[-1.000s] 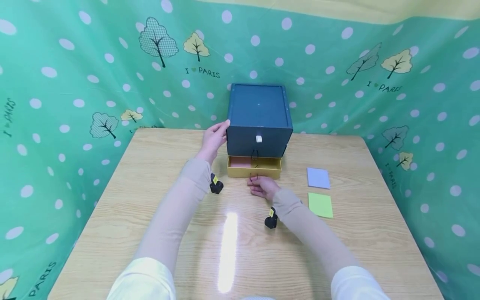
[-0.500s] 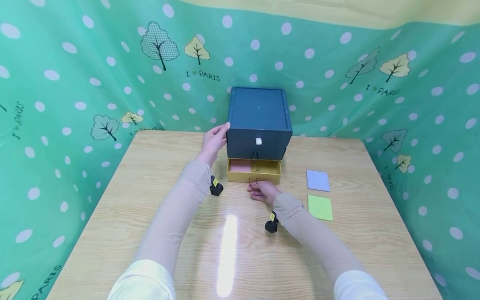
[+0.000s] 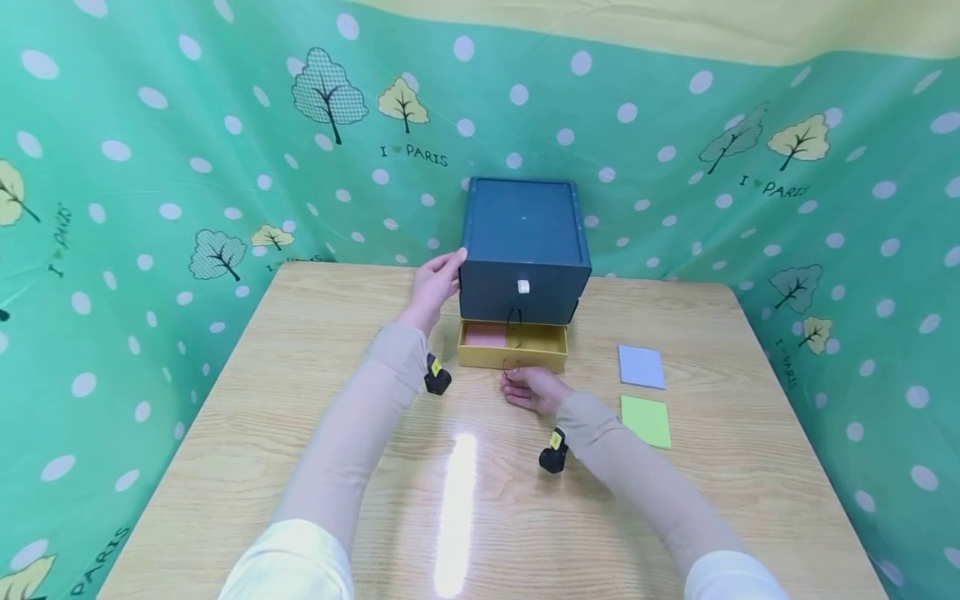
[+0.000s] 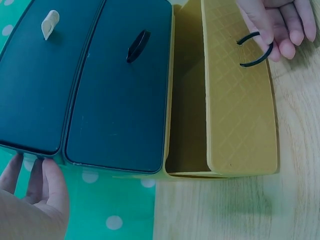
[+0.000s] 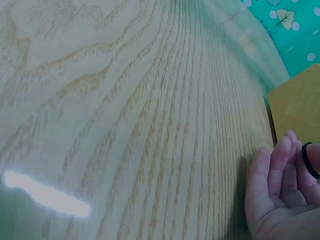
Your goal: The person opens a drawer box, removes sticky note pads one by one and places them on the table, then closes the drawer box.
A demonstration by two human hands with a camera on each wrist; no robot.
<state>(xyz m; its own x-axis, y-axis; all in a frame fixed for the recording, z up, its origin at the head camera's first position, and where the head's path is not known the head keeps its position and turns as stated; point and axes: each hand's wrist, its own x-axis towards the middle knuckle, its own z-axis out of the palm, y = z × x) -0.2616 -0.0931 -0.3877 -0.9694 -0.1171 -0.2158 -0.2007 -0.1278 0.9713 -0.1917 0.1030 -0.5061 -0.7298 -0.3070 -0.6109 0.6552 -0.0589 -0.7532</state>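
Note:
A dark blue drawer cabinet (image 3: 525, 221) stands at the back of the table, its bottom yellow drawer (image 3: 480, 357) pulled out. Pink paper (image 3: 486, 336) lies in the drawer's left part. My left hand (image 3: 435, 287) touches the cabinet's left side; in the left wrist view its extended fingers (image 4: 56, 185) rest against the side wall. In front of the drawer, my right hand (image 3: 536, 389) pinches the black loop handle (image 4: 267, 55) between thumb and finger. The other fingers of that hand extend beside the loop, holding nothing.
Right of the drawer, a blue paper square (image 3: 641, 367) and a green paper square (image 3: 646, 422) lie on the wooden table (image 3: 262, 400). A green dotted curtain (image 3: 247, 142) hangs behind and beside the table. The upper blue drawers are shut, one with a white knob (image 3: 523, 287).
The head view has shifted slightly, so the scene sits a little lower. Both hands keep their places on the cabinet and handle; the drawer stands out about as far as before.

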